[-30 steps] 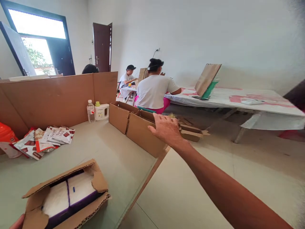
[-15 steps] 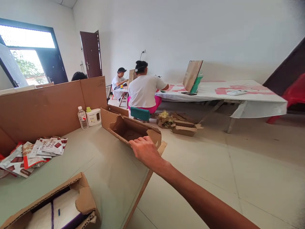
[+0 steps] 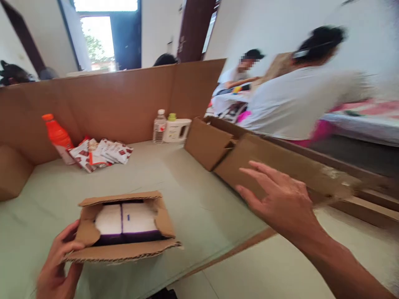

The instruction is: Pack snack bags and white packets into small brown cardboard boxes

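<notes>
My left hand [image 3: 59, 259] grips the left end of an open cardboard box [image 3: 124, 252], fingers on its end wall and thumb below the near edge. Inside that box lie white packs [image 3: 139, 218] with dark purple edges, side by side. My right hand [image 3: 274, 193] is open with fingers apart, holding nothing. It hovers in front of an empty-looking cardboard box [image 3: 243, 160] at the table's right edge; whether it touches that box I cannot tell. Behind this stands another cardboard box [image 3: 207, 141].
Along the cardboard screen [image 3: 124, 93] stand an orange-capped bottle [image 3: 57, 137], a clear bottle [image 3: 160, 126] and a white jug [image 3: 177, 131]. Printed sachets [image 3: 106, 153] lie in a pile. A person in a white shirt [image 3: 286, 99] sits beyond the right edge.
My view has turned left. My right hand has let go of the empty box's edge and its fingers have spread. My left hand has come into view, gripping the filled box.
</notes>
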The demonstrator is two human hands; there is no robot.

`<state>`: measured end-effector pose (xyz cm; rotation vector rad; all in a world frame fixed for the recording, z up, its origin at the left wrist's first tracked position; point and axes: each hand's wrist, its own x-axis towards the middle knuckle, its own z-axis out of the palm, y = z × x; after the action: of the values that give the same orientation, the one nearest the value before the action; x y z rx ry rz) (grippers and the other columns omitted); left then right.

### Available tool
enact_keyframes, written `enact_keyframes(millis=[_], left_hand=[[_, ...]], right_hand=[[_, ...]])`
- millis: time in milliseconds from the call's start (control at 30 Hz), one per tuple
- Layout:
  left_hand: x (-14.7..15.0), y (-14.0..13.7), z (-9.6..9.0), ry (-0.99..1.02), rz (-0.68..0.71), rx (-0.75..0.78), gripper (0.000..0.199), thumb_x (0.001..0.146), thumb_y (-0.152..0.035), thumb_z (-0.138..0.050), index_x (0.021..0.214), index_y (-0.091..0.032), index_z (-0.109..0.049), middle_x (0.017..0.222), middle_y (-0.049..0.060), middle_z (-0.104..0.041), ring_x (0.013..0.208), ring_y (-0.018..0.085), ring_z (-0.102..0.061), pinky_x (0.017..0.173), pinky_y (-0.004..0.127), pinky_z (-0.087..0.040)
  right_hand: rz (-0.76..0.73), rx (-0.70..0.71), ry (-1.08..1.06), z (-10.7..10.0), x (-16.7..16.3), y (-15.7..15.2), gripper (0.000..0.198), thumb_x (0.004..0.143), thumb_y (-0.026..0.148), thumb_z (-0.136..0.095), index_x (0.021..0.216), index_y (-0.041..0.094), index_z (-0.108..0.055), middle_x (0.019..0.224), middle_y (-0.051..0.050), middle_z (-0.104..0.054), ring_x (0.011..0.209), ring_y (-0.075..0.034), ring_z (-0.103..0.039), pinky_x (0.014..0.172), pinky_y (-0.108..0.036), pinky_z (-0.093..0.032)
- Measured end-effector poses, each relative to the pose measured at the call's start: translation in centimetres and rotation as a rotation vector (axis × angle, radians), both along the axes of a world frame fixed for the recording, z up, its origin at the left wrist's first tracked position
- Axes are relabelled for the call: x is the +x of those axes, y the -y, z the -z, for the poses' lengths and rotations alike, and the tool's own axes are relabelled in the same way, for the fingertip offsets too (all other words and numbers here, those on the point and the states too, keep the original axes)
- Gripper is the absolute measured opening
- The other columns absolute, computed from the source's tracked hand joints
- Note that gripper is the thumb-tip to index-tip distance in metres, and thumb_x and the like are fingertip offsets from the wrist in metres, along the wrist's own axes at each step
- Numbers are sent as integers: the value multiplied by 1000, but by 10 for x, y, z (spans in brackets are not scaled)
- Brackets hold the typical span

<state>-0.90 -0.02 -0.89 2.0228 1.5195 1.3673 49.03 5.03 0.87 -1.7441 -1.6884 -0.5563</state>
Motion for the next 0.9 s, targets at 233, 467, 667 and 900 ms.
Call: enact_keyframes(millis=[233, 467, 667, 900], left_hand=[[12, 11, -15, 47, 75, -22, 19, 98, -20, -55, 109, -31, -67, 141, 6, -58, 132, 23, -58, 101, 34, -52], [11, 14, 2, 199, -10, -129, 33, 95, -30, -63, 128, -27, -62, 145, 13, -56, 136, 27, -54, 110, 41, -49], [18, 6, 3, 303, -49, -198, 37, 94, -39, -64, 128, -26, -65, 147, 14, -55, 136, 28, -54, 113, 43, -47], [2, -8, 19, 204, -163, -115, 35, 95, -43, -60, 126, -29, -65, 147, 9, -54, 137, 27, -52, 117, 46, -41]], right_hand=[[-811, -646, -319, 39, -74, 17, 82, 83, 57, -69, 157, 35, -40, 153, -9, -53, 133, -36, -57, 101, -50, -57], [-738, -640, -607, 81, -127, 15, 100, 78, 63, -71, 162, 27, -30, 157, -15, -46, 138, -42, -50, 103, -55, -55], [-663, -580, -664, 88, -151, 4, 84, 85, 57, -67, 158, 29, -36, 150, -14, -56, 131, -39, -59, 97, -50, -59], [-851, -581, -610, 53, -169, -24, 77, 90, 57, -62, 155, 22, -40, 150, -17, -55, 126, -33, -63, 97, -46, -59]])
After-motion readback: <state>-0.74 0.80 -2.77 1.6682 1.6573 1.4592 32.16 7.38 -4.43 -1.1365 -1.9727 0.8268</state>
